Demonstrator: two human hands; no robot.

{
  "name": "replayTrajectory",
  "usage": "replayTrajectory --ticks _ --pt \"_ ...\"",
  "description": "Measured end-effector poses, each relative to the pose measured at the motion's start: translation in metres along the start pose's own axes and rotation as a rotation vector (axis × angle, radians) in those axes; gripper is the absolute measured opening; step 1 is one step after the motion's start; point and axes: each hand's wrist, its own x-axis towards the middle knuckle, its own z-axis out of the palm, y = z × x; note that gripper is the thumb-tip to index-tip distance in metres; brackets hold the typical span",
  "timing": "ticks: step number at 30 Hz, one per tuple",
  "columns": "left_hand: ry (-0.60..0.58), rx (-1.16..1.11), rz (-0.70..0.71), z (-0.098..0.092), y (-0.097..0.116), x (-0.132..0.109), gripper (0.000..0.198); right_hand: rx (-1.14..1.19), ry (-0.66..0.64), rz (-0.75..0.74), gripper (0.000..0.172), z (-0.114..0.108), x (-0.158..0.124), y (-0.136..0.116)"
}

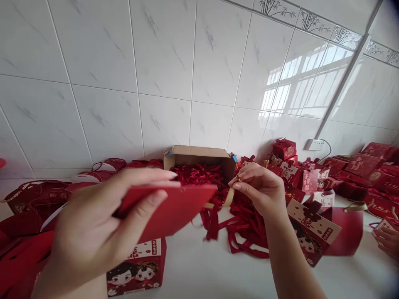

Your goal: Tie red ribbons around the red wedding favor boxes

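Note:
My left hand (90, 224) is closed round a flat red paper gift box (181, 207), thumb on the near face and fingers over the top edge. To its right, my right hand (264, 191) pinches a narrow gold ribbon (229, 197) with a small gold bead or bell (239, 180) at the fingertips. The ribbon hangs toward the red box; whether it is joined to it I cannot tell. Below my left hand stands a printed red box (135, 274) with two cartoon figures, partly hidden. Dark red ribbons (249, 232) lie in a heap beneath my right hand.
Against the tiled wall sits an open cardboard carton (199, 151) filled with red ribbon. Red gift bags (34, 195) crowd the left side. A gold-ribboned red box (346, 232) and stacked red boxes (364, 166) are at right. Another person's hand (388, 238) shows at the right edge.

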Motion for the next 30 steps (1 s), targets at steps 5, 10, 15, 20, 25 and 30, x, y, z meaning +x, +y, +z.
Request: replayTrajectory --ticks 5,10,15,20,25,30 --pt "-0.515 -0.134 0.247 0.011 0.017 -0.003 0.049 0.115 -0.181 -0.014 0.023 -0.006 -0.009 -0.022" --pt "-0.746 -0.264 0.224 0.023 0.026 -0.007 0.064 0.284 -0.326 0.044 0.023 -0.007 -0.015 -0.033" --pt "-0.857 -0.303 0.235 0.040 0.030 -0.007 0.068 0.406 -0.406 0.104 0.019 -0.003 -0.020 -0.031" --pt "-0.850 -0.184 0.253 0.045 0.028 -0.008 0.064 0.538 -0.398 0.190 0.015 -0.001 -0.023 -0.025" --pt "-0.790 -0.066 0.261 0.045 0.027 -0.011 0.063 0.549 -0.408 0.242 0.017 0.000 -0.021 -0.025" --pt "-0.767 -0.108 0.259 0.046 0.027 -0.010 0.062 0.608 -0.361 0.212 0.023 0.004 -0.019 -0.022"
